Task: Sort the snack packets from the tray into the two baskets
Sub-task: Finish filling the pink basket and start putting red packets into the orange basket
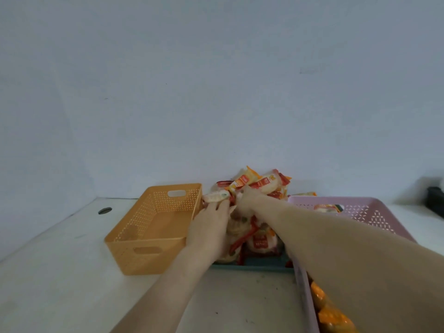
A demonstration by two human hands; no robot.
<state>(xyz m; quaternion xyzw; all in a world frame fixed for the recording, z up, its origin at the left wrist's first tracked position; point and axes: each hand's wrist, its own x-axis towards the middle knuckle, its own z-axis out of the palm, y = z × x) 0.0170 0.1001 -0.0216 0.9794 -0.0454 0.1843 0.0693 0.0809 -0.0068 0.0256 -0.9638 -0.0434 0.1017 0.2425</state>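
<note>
A heap of snack packets [260,182], red, orange and white, lies on a teal tray [254,266] between two baskets. My left hand [211,224] reaches onto the heap's left side and pinches a pale packet with a green mark [216,196] at its fingertips. My right hand [246,200] reaches over the heap, its fingers curled into the packets near the top; what they hold is hidden. The orange basket [149,258] on the left holds nothing. The pink basket [374,212] on the right holds orange packets [329,311] near its front and one packet [325,207] at its back.
The baskets and tray stand on a white table [60,272] against a pale wall. A round hole [105,210] is in the table at the far left. A dark object [434,200] sits at the far right edge.
</note>
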